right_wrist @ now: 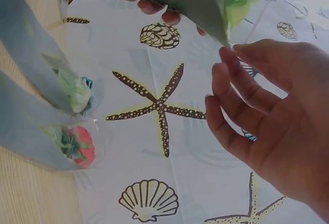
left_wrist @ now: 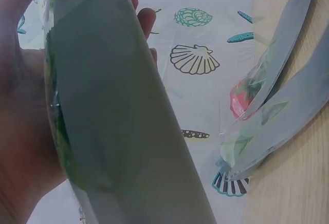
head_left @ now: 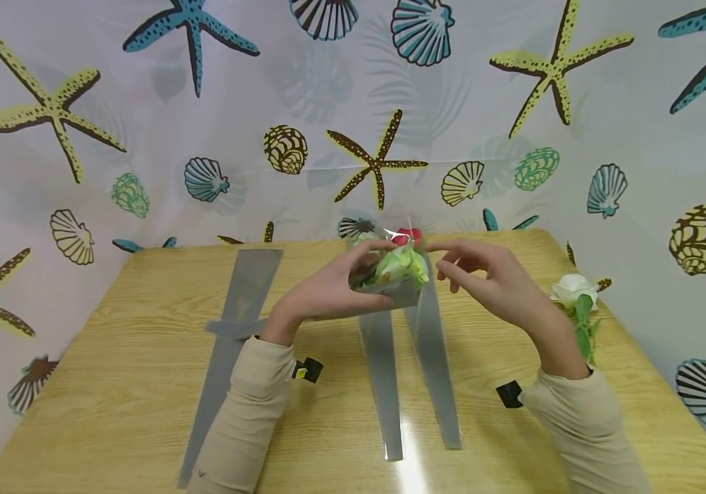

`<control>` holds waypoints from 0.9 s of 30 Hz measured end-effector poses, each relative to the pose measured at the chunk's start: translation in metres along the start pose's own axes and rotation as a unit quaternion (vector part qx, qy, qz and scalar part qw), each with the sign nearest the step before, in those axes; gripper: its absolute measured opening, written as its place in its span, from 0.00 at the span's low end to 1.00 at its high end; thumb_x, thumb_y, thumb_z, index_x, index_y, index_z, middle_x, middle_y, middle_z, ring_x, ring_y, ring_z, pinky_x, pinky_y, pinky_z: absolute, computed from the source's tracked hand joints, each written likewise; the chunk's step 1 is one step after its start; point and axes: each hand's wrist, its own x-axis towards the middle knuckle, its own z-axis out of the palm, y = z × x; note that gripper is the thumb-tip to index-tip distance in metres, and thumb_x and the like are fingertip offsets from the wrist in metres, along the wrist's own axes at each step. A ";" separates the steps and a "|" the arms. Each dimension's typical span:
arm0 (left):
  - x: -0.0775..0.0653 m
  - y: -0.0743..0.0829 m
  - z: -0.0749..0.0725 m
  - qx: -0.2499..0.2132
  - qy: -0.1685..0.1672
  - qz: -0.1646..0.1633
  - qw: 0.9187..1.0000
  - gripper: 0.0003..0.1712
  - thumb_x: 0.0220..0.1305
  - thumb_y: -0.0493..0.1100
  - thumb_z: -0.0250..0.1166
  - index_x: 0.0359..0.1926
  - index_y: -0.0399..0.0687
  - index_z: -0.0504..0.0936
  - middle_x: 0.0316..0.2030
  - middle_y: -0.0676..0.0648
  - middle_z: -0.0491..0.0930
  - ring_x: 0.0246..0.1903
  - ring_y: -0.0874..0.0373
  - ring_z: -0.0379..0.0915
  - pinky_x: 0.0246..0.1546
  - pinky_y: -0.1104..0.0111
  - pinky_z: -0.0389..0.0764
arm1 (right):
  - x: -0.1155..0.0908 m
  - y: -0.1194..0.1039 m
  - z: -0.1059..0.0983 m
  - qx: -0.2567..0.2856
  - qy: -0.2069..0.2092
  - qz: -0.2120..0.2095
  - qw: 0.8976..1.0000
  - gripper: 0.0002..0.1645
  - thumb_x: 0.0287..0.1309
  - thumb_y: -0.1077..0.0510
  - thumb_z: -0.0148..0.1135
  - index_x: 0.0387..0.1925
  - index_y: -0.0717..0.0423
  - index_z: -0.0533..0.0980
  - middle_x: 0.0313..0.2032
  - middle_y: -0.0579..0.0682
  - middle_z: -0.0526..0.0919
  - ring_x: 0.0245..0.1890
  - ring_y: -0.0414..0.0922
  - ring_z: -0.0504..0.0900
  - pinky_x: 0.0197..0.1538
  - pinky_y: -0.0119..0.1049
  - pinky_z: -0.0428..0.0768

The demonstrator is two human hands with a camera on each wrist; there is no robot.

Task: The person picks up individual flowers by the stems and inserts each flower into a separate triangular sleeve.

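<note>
My left hand point(head_left: 343, 281) grips a grey-backed clear flower sleeve point(left_wrist: 113, 100), fingers and thumb wrapped around its sides. Inside it shows a pale green-yellow rose point(head_left: 403, 264), partly covered by plastic. From the right, my right hand point(head_left: 495, 274) reaches the sleeve's edge; in the right wrist view its thumb and a fingertip meet at the sleeve's corner, while the other fingers curl loosely below. Behind the held sleeve, a red rose point(right_wrist: 81, 146) and a pale rose point(right_wrist: 74, 90) lie in their own sleeves on the table.
A loose white rose point(head_left: 573, 289) with green leaves lies at the table's right edge. Flat grey sleeves point(head_left: 223, 370) cross one another at the left. Behind the wooden table point(head_left: 112, 384) hangs a curtain point(head_left: 229, 123) printed with shells and starfish.
</note>
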 end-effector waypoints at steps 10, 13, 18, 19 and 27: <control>0.003 -0.007 0.004 -0.001 -0.044 -0.021 0.999 0.41 0.65 0.49 0.74 0.74 0.68 0.63 0.59 0.48 0.81 0.53 0.52 0.81 0.59 0.57 0.80 | 0.002 -0.002 0.005 -0.088 -0.114 0.026 0.989 0.15 0.79 0.57 0.57 0.61 0.48 0.77 0.35 0.40 0.88 0.37 0.38 0.85 0.43 0.40 0.82; 0.004 -0.008 0.006 -0.003 -0.054 -0.022 0.998 0.41 0.65 0.49 0.74 0.73 0.67 0.64 0.59 0.48 0.82 0.53 0.53 0.81 0.59 0.57 0.79 | 0.001 -0.002 0.006 -0.095 -0.122 0.027 0.988 0.11 0.79 0.59 0.56 0.58 0.49 0.77 0.34 0.39 0.87 0.37 0.40 0.85 0.43 0.41 0.81; 0.005 -0.009 0.006 0.000 -0.059 -0.018 0.998 0.40 0.64 0.50 0.74 0.73 0.67 0.65 0.61 0.49 0.81 0.56 0.53 0.80 0.62 0.55 0.78 | 0.001 0.000 0.006 -0.101 -0.112 0.020 0.988 0.10 0.78 0.64 0.56 0.52 0.50 0.79 0.33 0.40 0.87 0.37 0.44 0.85 0.44 0.42 0.81; 0.005 -0.009 0.006 0.000 -0.059 -0.019 0.998 0.40 0.64 0.50 0.74 0.73 0.67 0.65 0.62 0.49 0.81 0.56 0.53 0.80 0.63 0.55 0.77 | 0.001 0.001 0.005 -0.102 -0.111 0.018 0.988 0.10 0.77 0.64 0.57 0.52 0.50 0.79 0.33 0.40 0.87 0.37 0.44 0.85 0.44 0.42 0.82; 0.004 -0.011 0.005 -0.018 -0.069 -0.022 0.997 0.40 0.65 0.49 0.73 0.73 0.69 0.64 0.66 0.50 0.80 0.59 0.54 0.79 0.64 0.55 0.76 | -0.002 -0.004 0.000 -0.086 -0.100 -0.003 0.991 0.07 0.76 0.62 0.60 0.48 0.47 0.81 0.33 0.40 0.86 0.37 0.42 0.85 0.44 0.40 0.82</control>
